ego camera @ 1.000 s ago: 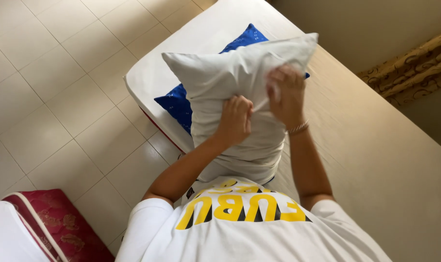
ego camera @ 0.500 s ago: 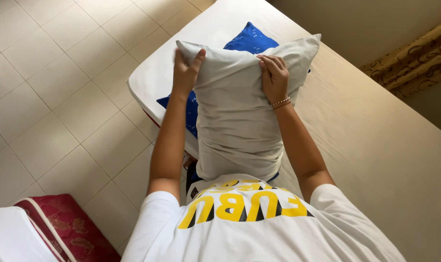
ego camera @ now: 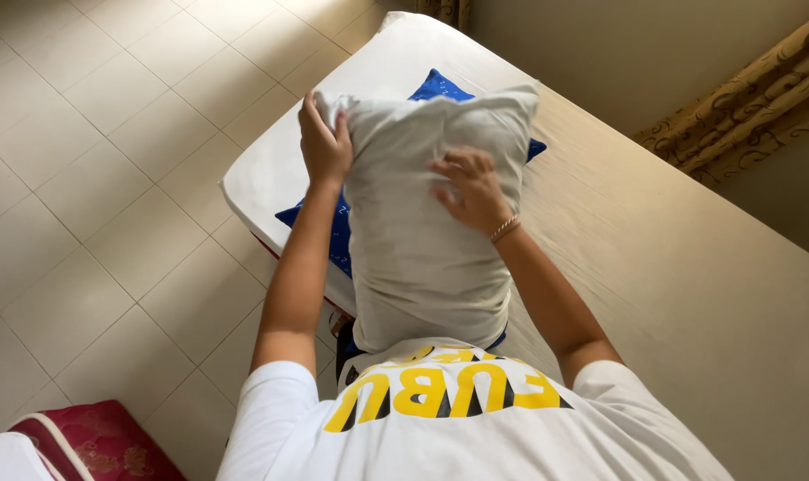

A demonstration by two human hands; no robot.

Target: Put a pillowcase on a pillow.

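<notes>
Standing upright against the chest at the bed's point(ego camera: 654, 267) edge, grey pillow point(ego camera: 422, 240) pinched at its top corner by left hand point(ego camera: 324, 142), right hand point(ego camera: 471, 189) spread flat, fingers open, gripping nothing. Likely to flop onto blue pillow point(ego camera: 333, 232) should that lone pinch slip.
</notes>
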